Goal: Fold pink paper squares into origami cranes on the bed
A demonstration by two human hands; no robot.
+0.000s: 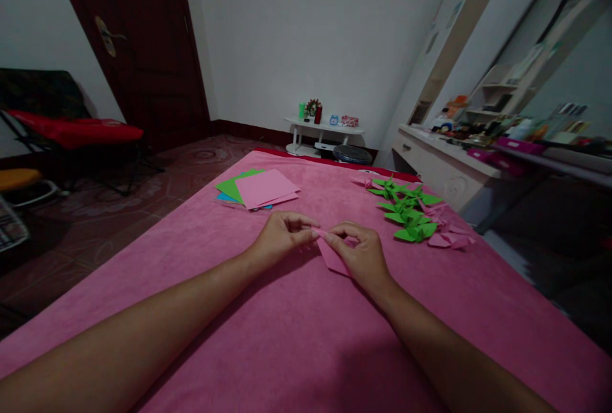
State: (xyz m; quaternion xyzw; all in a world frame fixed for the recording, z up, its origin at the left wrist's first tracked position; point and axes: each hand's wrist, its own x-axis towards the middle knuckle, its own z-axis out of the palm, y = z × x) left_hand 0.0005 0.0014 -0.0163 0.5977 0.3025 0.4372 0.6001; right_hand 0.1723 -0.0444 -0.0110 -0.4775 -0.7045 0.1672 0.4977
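Observation:
Between my two hands is a folded piece of pink origami paper (331, 259), held just above or on the pink cloth. My left hand (285, 233) pinches its far left tip between thumb and fingers. On the paper's right side my right hand (361, 250) grips it near the same tip, thumb on top, covering part of it. A stack of square paper sheets (268, 188), pink on top with green and blue beneath, lies beyond my left hand. Past my right hand sit several green folded paper cranes (415, 232) and several pink ones (449, 236).
A pink cloth (229, 330) covers the surface before me. Beyond its far edge stands a low white shelf (325, 126) with small items. At right is a cluttered white dresser (440, 161); at left, a chair with a red cover (76, 136) and a dark door (138, 50).

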